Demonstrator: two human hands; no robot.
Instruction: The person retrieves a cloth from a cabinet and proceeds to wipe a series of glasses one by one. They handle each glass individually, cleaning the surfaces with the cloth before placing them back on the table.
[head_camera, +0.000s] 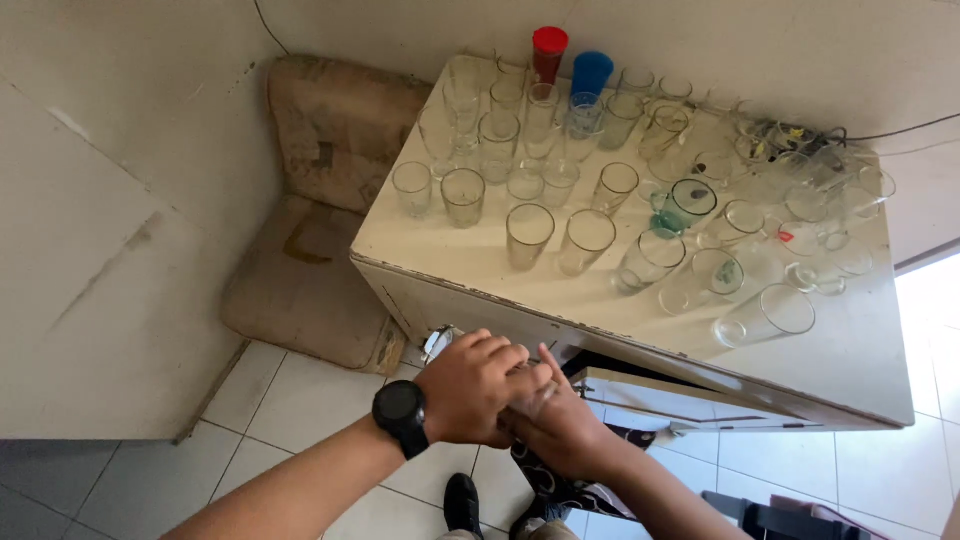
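Clasping hands (510, 400) below glass-crowded cabinet (640, 330)

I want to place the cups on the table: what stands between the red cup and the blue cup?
Nothing: head view shows red cup and blue cup side by side.

Left hand (478, 385) overlaps right hand (555, 420) below the glass-crowded cabinet top (450, 250).

A home: tiled floor (300, 400), worn cabinet (440, 255) crowded with drinking glasses (528, 232).
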